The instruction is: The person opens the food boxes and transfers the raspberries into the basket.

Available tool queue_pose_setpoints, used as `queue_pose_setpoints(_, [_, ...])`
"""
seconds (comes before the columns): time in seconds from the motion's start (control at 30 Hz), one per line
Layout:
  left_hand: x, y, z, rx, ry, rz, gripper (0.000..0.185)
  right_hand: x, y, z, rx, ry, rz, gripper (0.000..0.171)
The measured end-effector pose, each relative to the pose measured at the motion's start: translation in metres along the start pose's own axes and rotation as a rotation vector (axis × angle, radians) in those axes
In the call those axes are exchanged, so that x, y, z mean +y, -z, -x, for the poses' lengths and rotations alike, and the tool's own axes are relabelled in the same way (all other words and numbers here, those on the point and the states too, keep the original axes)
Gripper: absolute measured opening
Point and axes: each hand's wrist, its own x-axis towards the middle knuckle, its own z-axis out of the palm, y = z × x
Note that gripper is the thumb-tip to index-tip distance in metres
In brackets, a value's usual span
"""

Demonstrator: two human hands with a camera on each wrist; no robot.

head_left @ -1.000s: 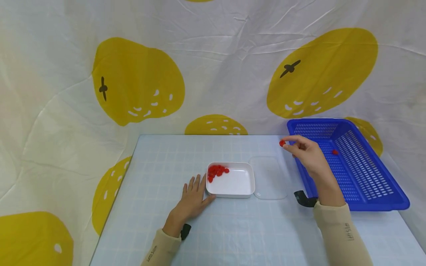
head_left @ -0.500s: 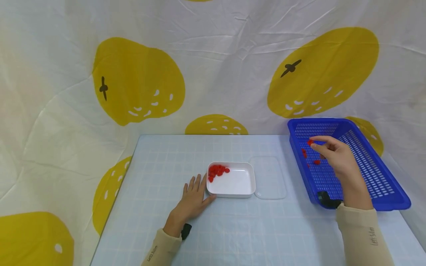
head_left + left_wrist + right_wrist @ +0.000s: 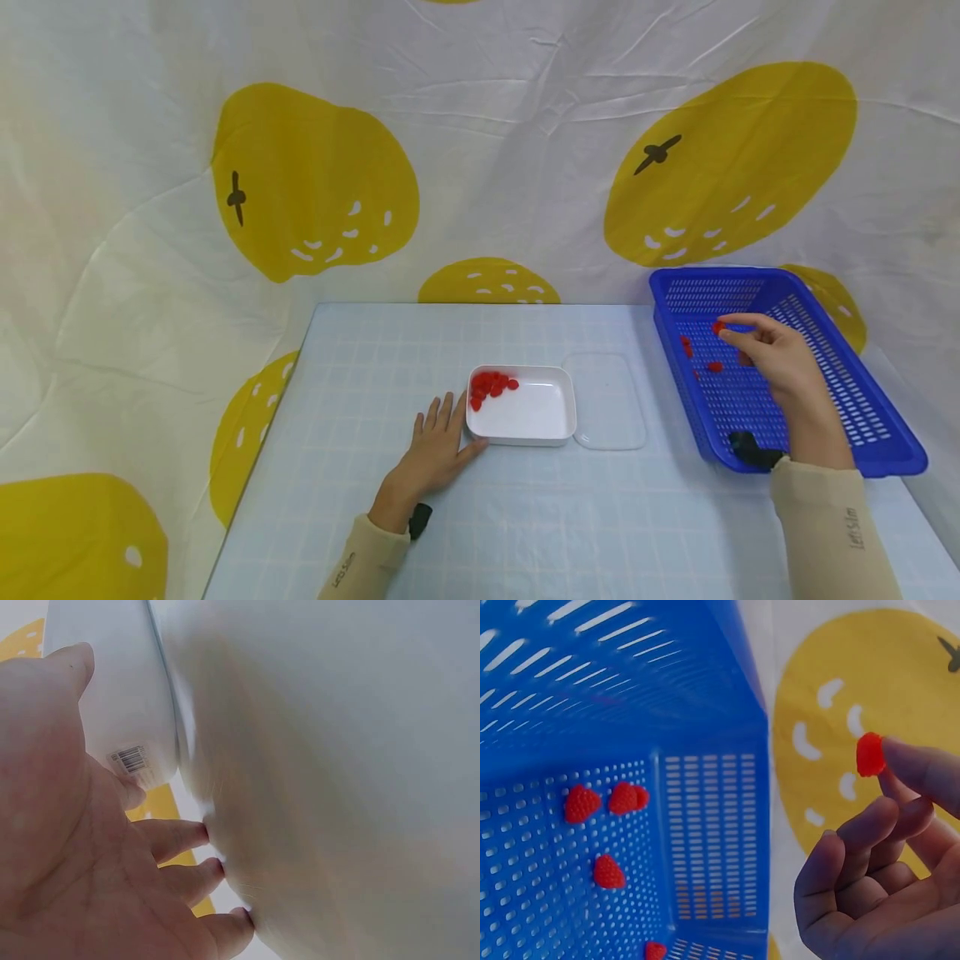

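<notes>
In the head view, the right hand [image 3: 772, 354] hovered over the perforated blue plastic basket [image 3: 847, 392], fingertips pinching a small red raspberry-shaped piece [image 3: 718, 327], while the left hand [image 3: 435, 450] lay flat, fingers straight and slightly apart, against the shallow white rectangular tray [image 3: 551, 429] well left of the basket. The left wrist view showed straight fingers [image 3: 184, 836] touching the tabletop beside that tray [image 3: 127, 697]. In the right wrist view, the piece [image 3: 870, 754] sat at a fingertip above the basket [image 3: 712, 825], the other fingers curled; its long axis could not be told.

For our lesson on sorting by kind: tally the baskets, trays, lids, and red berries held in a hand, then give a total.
Blue basket: 1
White tray: 1
Clear lid: 1
Red berry pinched in the right hand: 1
Total: 4
</notes>
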Motion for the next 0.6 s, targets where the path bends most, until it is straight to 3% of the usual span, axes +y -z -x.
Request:
queue_pose_setpoints(0.47, [-0.0001,-0.0009,-0.0003,-0.005,0.006,0.001,0.09,0.0081,-0.0016,-0.0073,-0.021,0.019,-0.034,0.04])
queue_pose_setpoints(0.6, [-0.0003,-0.001,-0.0003,-0.001,0.006,0.003,0.09,0.0057,-0.0023,-0.0068,-0.018,0.043,-0.059,0.045])
